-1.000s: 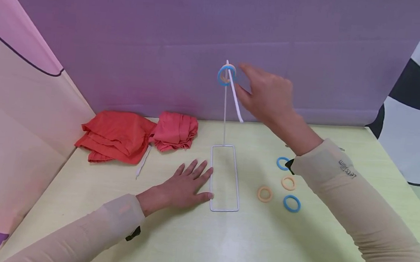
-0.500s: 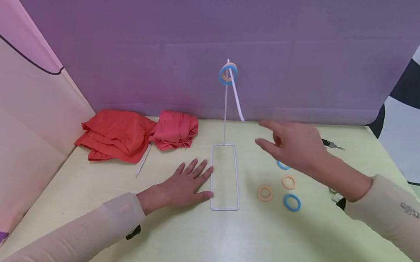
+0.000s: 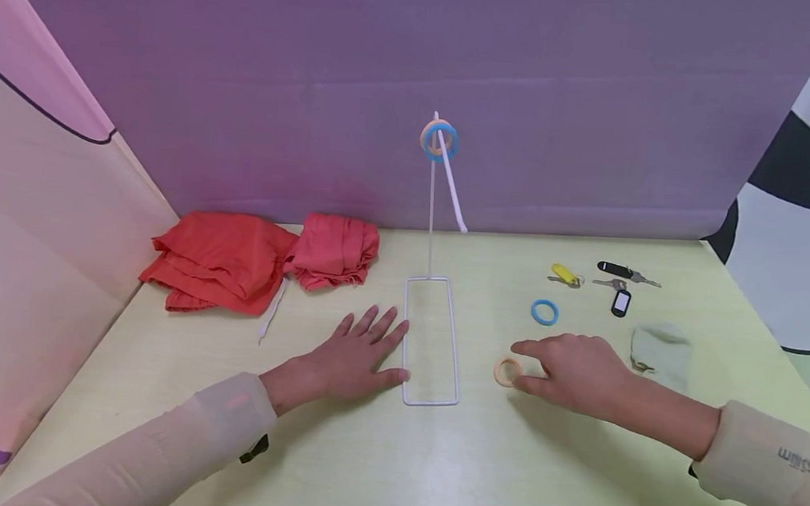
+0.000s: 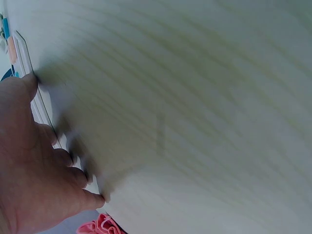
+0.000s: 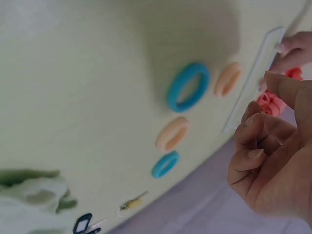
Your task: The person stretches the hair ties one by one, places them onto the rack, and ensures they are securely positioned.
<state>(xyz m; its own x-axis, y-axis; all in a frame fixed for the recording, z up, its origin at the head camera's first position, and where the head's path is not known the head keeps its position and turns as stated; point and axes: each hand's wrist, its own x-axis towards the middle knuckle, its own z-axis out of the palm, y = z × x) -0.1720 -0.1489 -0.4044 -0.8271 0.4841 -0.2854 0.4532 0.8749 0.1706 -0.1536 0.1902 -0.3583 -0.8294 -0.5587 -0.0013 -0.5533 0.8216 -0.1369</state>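
Pale yellow-green table, purple backdrop behind. At frame centre stands a white wire stand, its rectangular base flat on the table and its thin post rising to the upper middle, where a blue ring and a peach ring hang together on the hook. The left hand lies flat, fingers spread and straight, its fingertips and thumb against the base's left edge, apparently to steady the stand; it grips nothing. The right hand rests low on the table, right of the base, with thumb and forefinger closing round a peach ring, though whether they already pinch it is unclear. The right wrist view shows the fingers curled and more loose rings on the table, two blue and two peach. Another blue ring lies just above the hand. Keys with tags and a pale green cloth sit at the right; red cloths lie at the left.

Half a second ago the right hand hovered higher, above the loose rings; it has since dropped to the table, uncovering the keys.
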